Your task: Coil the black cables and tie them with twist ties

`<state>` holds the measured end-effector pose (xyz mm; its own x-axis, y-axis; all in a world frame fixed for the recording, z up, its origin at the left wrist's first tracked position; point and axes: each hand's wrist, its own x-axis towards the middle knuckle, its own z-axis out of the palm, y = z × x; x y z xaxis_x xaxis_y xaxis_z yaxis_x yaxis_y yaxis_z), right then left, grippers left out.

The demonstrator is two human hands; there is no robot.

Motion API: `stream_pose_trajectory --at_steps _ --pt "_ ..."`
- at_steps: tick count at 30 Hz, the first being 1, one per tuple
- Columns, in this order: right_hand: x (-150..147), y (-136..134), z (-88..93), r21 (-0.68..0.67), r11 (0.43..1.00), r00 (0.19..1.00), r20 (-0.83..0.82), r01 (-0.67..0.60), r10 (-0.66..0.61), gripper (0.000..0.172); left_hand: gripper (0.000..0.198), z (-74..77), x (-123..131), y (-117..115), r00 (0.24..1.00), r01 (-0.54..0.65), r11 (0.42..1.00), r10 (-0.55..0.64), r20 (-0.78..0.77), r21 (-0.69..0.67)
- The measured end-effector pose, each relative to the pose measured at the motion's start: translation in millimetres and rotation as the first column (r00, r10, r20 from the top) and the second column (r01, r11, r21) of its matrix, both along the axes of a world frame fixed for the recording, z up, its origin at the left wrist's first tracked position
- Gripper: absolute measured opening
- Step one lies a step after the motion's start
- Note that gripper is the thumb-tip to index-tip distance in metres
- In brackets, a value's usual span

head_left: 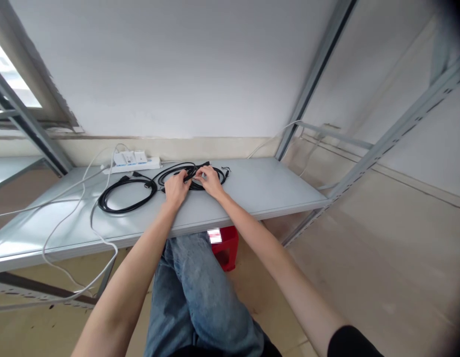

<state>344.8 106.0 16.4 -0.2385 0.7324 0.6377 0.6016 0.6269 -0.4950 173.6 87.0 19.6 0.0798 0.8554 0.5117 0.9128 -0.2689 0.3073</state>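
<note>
Two black coiled cables lie on a grey metal shelf (267, 191). My left hand (175, 188) and my right hand (210, 181) are both closed on the right coil (220, 176), fingers pinched on its strands near the middle. The left coil (125, 196) rests untouched beside my left hand. A black plug end (206, 163) of the held cable sticks out behind my hands.
A white power strip (135, 161) with plugged adapters sits at the back left, white cords (71, 213) trailing over the shelf's front edge. Slanted steel uprights (311, 82) frame the shelf. A red stool (226, 245) stands under it by my jeans-clad legs.
</note>
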Motion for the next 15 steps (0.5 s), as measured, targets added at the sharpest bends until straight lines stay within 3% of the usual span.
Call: stream_pose_trajectory --at_steps 5,10,13,15 --pt "-3 -4 -0.3 -0.031 0.998 0.998 -0.044 -0.054 0.052 0.012 0.021 -0.9 -2 0 0.999 0.002 1.000 -0.002 -0.035 -0.026" --pt "-4 -5 -2.6 -0.006 1.000 0.999 -0.044 -0.025 0.024 0.016 0.021 0.8 0 -2 0.998 0.005 0.998 -0.009 -0.067 -0.060" --pt "-5 0 -4.9 0.020 0.999 0.996 -0.087 0.033 -0.031 0.014 0.023 1.0 -1 -2 0.998 -0.029 0.997 0.026 -0.056 -0.067" --pt "1 7 -4.7 0.017 0.990 0.972 -0.191 0.143 -0.137 0.012 0.024 0.8 -1 -2 0.998 -0.055 0.997 0.053 -0.033 -0.056"
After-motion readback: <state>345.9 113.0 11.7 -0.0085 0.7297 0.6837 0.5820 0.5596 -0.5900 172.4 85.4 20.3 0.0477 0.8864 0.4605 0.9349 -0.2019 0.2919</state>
